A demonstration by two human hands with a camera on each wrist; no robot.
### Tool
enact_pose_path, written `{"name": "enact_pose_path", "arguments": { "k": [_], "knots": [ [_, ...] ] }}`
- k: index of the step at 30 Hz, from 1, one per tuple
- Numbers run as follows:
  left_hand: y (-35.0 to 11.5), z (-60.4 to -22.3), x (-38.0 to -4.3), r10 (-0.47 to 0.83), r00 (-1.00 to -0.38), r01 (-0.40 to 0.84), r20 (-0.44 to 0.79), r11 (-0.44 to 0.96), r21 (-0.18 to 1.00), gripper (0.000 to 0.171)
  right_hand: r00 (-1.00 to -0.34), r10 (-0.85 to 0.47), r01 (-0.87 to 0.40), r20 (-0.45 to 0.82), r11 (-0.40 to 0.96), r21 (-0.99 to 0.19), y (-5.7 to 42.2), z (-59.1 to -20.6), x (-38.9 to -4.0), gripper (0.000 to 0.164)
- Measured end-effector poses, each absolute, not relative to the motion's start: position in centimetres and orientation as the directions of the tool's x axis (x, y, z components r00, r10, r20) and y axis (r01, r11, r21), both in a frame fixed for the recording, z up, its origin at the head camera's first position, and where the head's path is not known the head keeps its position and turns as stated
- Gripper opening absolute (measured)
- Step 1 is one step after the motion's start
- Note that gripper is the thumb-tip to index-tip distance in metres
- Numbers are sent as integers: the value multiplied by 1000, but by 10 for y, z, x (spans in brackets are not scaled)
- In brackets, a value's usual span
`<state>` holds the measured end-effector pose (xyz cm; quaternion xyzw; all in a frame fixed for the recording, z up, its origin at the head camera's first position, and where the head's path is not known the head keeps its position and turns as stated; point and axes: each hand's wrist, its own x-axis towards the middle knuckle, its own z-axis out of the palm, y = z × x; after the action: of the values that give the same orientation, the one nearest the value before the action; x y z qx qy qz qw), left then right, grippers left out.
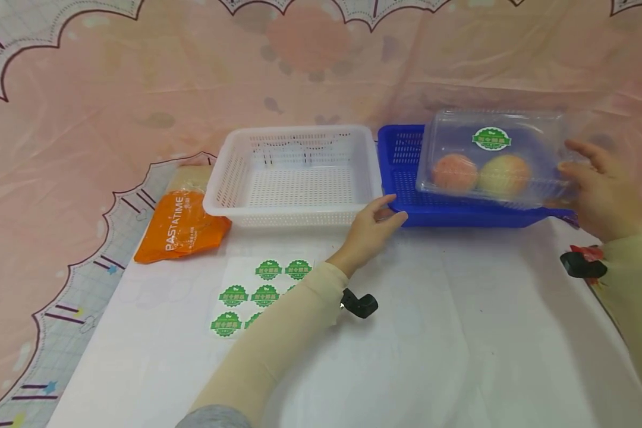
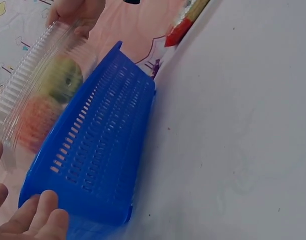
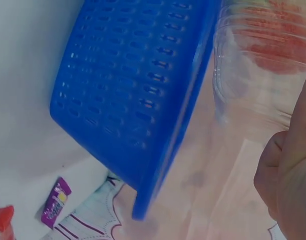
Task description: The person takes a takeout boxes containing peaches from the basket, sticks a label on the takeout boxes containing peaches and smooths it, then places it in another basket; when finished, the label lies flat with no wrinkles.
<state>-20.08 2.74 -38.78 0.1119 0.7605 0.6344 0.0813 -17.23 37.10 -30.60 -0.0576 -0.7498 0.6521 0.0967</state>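
Observation:
My right hand (image 1: 604,190) grips the right end of a clear plastic fruit box (image 1: 540,134), which it holds tilted above a blue basket (image 1: 460,217). Inside the box are a reddish fruit (image 1: 455,173) and a yellow-green fruit (image 1: 505,176), and a round green sticker (image 1: 491,138) is on its lid. At the basket's front left corner is my left hand (image 1: 368,235), thumb and fingers spread apart. In the left wrist view, the fingertips (image 2: 46,200) lie against the end of the basket; whether they press on it I cannot tell.
A white basket (image 1: 294,219) stands left of the blue one. Beside it lies an orange bag (image 1: 182,226) marked PASTATIME. A sheet of green stickers (image 1: 265,295) lies partly under the left forearm. A small purple packet (image 3: 56,202) is near the blue basket's right end.

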Motion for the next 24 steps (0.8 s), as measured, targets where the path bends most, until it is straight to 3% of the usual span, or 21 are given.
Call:
{"name": "enact_pose_path", "arguments": {
  "k": [2, 4, 11, 18, 24],
  "knots": [
    [31, -389, -201, 264, -964, 65, 26, 140, 988, 55, -980, 195, -54, 44, -44, -998, 371, -309, -176, 52],
    [34, -390, -201, 254, -967, 67, 34, 123, 990, 55, -981, 193, -53, 30, -113, -992, 370, -311, -180, 54],
    [36, -393, -202, 259, -965, 76, 49, 93, 993, 55, -983, 181, 3, -2, 7, -1000, 370, -314, -196, 58],
    [36, -394, -201, 256, -966, 54, 26, 103, 993, 55, -992, 99, 78, -84, -63, -995, 378, -322, -209, 65],
    [38, -392, -203, 242, -970, 48, 7, 163, 985, 56, -991, 73, 116, -116, 2, -993, 382, -328, -214, 66]
  ]
}}
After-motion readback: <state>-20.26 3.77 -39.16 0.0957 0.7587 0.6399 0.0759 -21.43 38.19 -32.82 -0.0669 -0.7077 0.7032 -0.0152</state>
